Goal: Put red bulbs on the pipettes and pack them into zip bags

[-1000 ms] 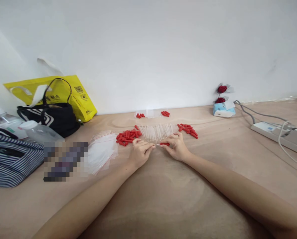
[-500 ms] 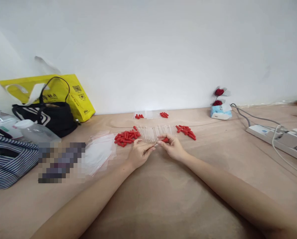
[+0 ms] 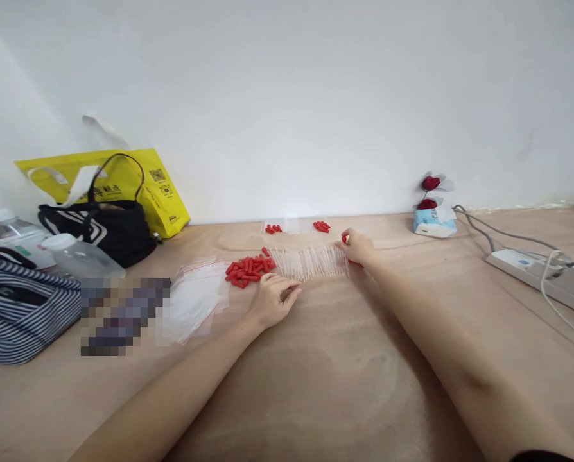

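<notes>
A row of thin clear sticks or tubes lies across the wooden table. Left of it is a pile of red pieces; my left hand rests just in front, its fingers curved, thumb and fingertips near each other, what lies between them too small to tell. At the right end of the row, my right hand has its fingers closed at a red piece, over the right red pile, which it mostly hides. Farther back, small red groups lie on clear bags.
Clear zip bags lie at the left, beside a blurred dark item, a striped bag, bottles, a black bag and a yellow bag. Rightward are a tissue pack and a power strip.
My right hand has moved right, away from my left hand, to the right red pile. My left hand has stayed near its place. The whole view has shifted slightly.
</notes>
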Tool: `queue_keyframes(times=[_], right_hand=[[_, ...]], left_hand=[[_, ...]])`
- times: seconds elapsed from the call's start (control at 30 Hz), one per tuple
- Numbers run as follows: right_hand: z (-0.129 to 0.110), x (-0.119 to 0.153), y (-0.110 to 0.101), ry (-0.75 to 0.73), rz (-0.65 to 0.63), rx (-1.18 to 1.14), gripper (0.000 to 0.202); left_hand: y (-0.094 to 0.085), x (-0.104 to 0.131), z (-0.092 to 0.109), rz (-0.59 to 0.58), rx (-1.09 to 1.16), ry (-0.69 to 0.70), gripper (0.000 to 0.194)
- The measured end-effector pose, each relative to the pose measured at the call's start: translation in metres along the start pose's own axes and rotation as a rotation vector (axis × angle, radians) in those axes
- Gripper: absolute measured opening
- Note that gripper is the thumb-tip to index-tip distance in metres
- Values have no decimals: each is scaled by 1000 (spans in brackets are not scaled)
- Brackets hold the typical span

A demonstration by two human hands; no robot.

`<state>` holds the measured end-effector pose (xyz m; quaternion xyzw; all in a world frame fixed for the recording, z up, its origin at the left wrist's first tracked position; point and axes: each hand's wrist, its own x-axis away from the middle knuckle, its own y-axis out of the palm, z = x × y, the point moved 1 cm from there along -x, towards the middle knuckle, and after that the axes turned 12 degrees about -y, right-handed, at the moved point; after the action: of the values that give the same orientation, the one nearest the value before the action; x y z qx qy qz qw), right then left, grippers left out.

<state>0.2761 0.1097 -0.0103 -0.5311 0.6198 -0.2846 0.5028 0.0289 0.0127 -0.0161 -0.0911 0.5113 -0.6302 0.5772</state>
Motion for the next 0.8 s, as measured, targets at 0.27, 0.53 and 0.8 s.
queue_keyframes(times=[0.27,0.53,0.8], right_hand=[[-3,1,14,20,-33,152,37],[17,17,-9,-110,-39,171,31],[28,30,-20,-185,-182,156,24]], left_hand=[[0,-1,-2,-46,-43,-47,11],[-1,-1,-7,58,-261,-148,9],[11,-12,-3,115,-377,-98,17]])
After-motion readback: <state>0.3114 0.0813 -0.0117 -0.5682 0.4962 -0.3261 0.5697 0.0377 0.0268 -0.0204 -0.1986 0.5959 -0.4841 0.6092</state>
